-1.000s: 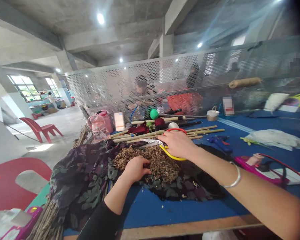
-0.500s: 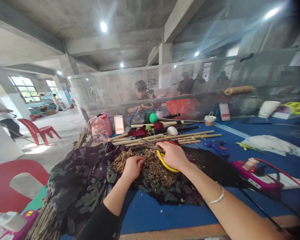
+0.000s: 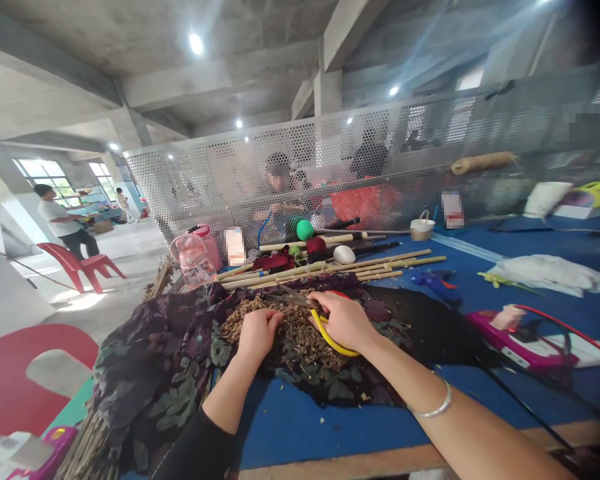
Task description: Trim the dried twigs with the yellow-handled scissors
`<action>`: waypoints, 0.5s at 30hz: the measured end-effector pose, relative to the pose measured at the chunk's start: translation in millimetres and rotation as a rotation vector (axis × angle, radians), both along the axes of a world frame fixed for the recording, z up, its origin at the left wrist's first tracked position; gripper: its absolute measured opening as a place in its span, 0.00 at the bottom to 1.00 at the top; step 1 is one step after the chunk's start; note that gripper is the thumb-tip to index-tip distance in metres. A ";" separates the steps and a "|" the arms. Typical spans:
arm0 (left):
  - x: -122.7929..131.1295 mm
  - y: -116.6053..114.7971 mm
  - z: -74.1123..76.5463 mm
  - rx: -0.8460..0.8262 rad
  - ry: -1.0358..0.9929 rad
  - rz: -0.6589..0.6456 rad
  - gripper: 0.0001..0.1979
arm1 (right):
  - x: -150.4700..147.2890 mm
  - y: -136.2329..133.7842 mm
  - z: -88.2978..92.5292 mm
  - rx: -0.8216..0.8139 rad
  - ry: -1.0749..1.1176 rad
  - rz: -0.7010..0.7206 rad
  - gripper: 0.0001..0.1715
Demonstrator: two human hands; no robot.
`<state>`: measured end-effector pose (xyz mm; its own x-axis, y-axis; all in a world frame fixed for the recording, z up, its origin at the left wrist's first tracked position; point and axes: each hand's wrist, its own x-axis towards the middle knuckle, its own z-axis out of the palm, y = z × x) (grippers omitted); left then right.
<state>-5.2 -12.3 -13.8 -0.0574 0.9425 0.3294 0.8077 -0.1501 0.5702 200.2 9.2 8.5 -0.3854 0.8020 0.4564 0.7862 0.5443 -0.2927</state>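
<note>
My right hand [image 3: 347, 323] is wrapped round a pair of scissors [image 3: 330, 337] with yellow and red handles, its blades pointing away to the left over a heap of dried brown plant bits [image 3: 300, 343]. At the heap's left part, my left hand [image 3: 257, 332] is closed, thumb against fingers; whatever it pinches is hidden or too small to name. Under the heap spreads a dark patterned cloth [image 3: 165, 360] with grey-green leaf shapes, draped over the table's left side.
Behind the heap lie bamboo sticks [image 3: 405, 264], a green ball [image 3: 305, 230] and a white ball [image 3: 344, 255]. To the right are a blue glue gun [image 3: 437, 285] and a pink power strip [image 3: 520, 347] with cables. A perforated metal screen [image 3: 205, 180] stands behind; people sit beyond it.
The view has tilted slightly. My left hand has shifted a little left and up, while the right still grips the scissors. A person at the far left has walked rightward behind the red chair.
</note>
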 end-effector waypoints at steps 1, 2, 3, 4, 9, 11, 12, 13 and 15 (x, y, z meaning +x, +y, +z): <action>0.3 0.7 -1.6 0.015 -0.033 -0.012 0.14 | -0.3 -0.5 0.0 -0.003 0.001 0.002 0.20; 0.9 1.4 -3.2 0.025 -0.070 -0.020 0.14 | -0.6 -0.9 -0.1 -0.004 0.002 0.006 0.20; 2.0 1.9 -4.4 0.030 -0.114 -0.026 0.14 | -0.8 -1.3 -0.1 -0.006 0.004 0.009 0.20; 3.6 2.1 -5.3 0.027 -0.168 -0.036 0.14 | -0.9 -1.6 -0.2 -0.009 0.009 0.014 0.20; 16.3 -1.1 -2.8 -0.038 -0.566 -0.137 0.14 | -1.8 -3.6 -1.0 -0.033 0.100 0.086 0.27; 21.0 -3.8 0.3 -0.061 -0.680 -0.158 0.15 | -2.7 -5.0 -0.8 -0.030 0.140 0.095 0.29; 22.7 -5.1 1.7 -0.067 -0.705 -0.162 0.15 | -3.3 -5.8 -0.6 -0.025 0.150 0.096 0.29; 23.9 -6.5 2.9 -0.066 -0.709 -0.163 0.15 | -3.9 -6.6 -0.3 -0.017 0.154 0.101 0.30; 24.4 -8.5 4.2 -0.047 -0.669 -0.154 0.16 | -5.3 -7.8 -0.1 0.005 0.150 0.125 0.31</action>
